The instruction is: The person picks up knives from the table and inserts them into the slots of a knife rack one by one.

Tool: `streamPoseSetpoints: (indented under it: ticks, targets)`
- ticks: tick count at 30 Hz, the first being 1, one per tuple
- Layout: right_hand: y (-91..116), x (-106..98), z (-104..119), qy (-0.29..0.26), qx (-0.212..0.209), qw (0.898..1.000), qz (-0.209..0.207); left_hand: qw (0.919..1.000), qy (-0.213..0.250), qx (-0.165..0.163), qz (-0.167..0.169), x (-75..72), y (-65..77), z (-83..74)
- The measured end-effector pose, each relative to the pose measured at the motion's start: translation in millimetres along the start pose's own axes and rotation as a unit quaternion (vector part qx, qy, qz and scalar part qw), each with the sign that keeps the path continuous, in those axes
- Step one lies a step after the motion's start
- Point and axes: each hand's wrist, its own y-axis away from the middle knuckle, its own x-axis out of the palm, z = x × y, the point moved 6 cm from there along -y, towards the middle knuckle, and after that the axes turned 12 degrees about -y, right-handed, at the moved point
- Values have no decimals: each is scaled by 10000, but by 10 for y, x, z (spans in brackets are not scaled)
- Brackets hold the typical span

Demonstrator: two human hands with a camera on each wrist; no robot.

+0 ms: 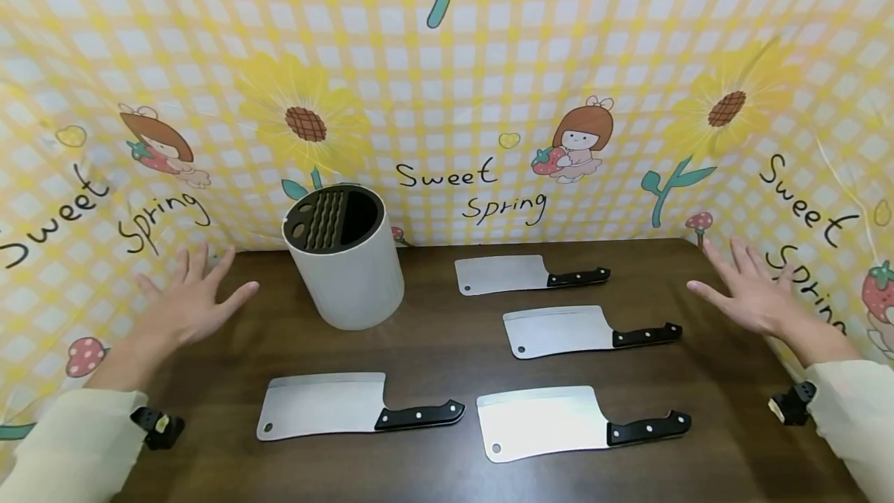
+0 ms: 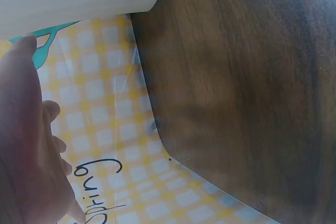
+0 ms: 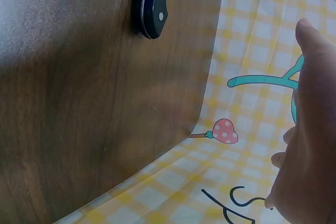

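Holding nothing, with left hand [image 1: 188,306] and right hand [image 1: 757,300] spread wide, flanking the knife block [image 1: 351,274] (four cleavers [image 1: 562,332] to its right and front).

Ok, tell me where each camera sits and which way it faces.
Head: on the head, facing forward and down at four knives, holder and table; left grip, right grip and sleeves show.
Left wrist: worn there, facing holder, table, cloth; left grip at left edge.
Right wrist: worn there, facing knife handles, table, cloth; right grip at right edge.
Head and left wrist share the holder.
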Motion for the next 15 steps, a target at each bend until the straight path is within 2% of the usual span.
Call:
streamPoseSetpoints:
  ticks: [9,15]
  targets:
    - [64,38,-32,-84,16,9999,71,10000,23,12,-7,14,43,11]
    - [92,6,-13,-57,-151,9998,-102,9998,97,18,-143,-40,36,-4]
